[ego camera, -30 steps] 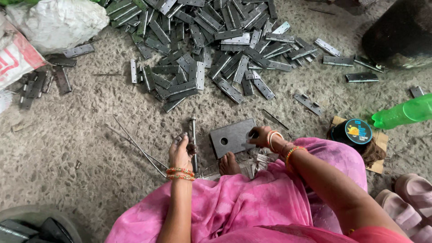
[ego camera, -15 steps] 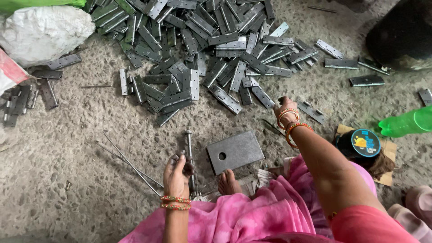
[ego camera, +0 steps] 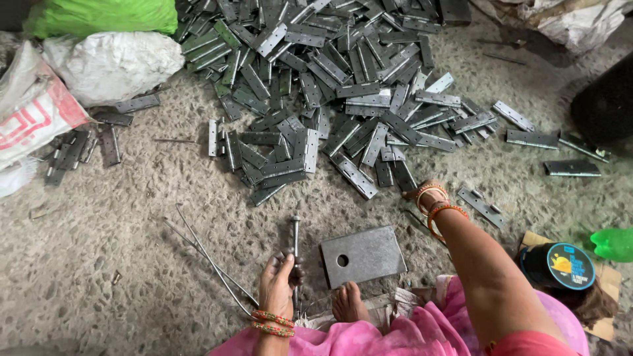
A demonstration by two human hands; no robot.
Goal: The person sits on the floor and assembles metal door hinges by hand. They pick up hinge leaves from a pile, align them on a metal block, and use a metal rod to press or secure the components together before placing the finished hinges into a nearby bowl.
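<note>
Hands at work over a rough concrete floor [ego camera: 99,264]: the left hand [ego camera: 278,280] is clenched around an upright metal rod [ego camera: 295,254], its lower end planted by the person's bare foot [ego camera: 347,302]. The right hand [ego camera: 422,192] is stretched out to the near edge of a large heap of grey metal hinges [ego camera: 330,86]; its fingers are hidden behind the bangled wrist, so whether they have closed on a piece cannot be told. A thick steel plate [ego camera: 364,256] with a single hole lies flat between rod and right forearm, just ahead of the foot. Thin wire pins [ego camera: 204,254] lie loose on the floor left of the rod. A round dark tin [ego camera: 559,265] sits on cardboard at the right.

Judging by the reach, the step in hand looks like fetching a hinge from the heap. The next move would call for a sure pinch on one piece and a return toward the plate.
</note>
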